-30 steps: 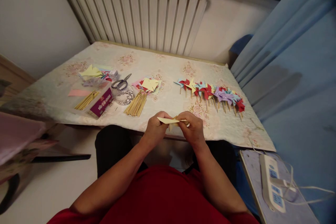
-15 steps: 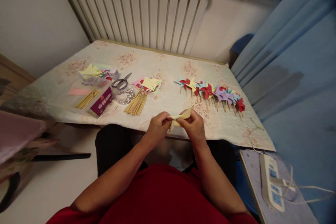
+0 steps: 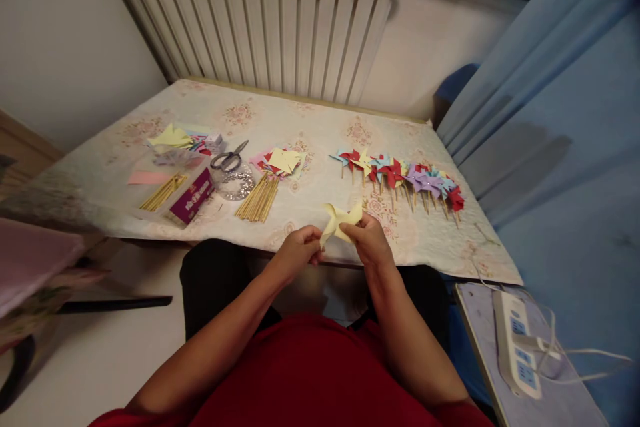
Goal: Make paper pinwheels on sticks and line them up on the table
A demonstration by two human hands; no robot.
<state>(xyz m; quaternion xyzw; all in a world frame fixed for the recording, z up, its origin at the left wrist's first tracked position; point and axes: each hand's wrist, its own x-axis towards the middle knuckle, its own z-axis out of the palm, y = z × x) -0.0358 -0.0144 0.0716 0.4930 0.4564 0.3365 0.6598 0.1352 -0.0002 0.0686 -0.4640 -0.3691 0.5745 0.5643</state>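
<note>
Both my hands are together just above the near edge of the table [image 3: 150, 217]. My right hand [image 3: 371, 242] pinches a pale yellow paper pinwheel [image 3: 340, 220], which stands upright with its folded blades spread. My left hand [image 3: 299, 252] is closed, with its fingertips at the pinwheel's lower left side. A row of finished pinwheels on sticks [image 3: 400, 177] in red, blue, yellow and purple lies on the table beyond my right hand.
Wooden sticks [image 3: 259, 198] lie in a bundle left of my hands, with cut paper squares [image 3: 283, 161], scissors [image 3: 230, 157], a purple box [image 3: 191, 195] and more paper [image 3: 173, 138] further left. A radiator [image 3: 270, 20] stands behind. A power strip [image 3: 515, 343] lies at lower right.
The yellow paper went from a flat folded piece held level to an upright pinwheel shape. Both hands shifted slightly, the right lifting the pinwheel up over the table edge.
</note>
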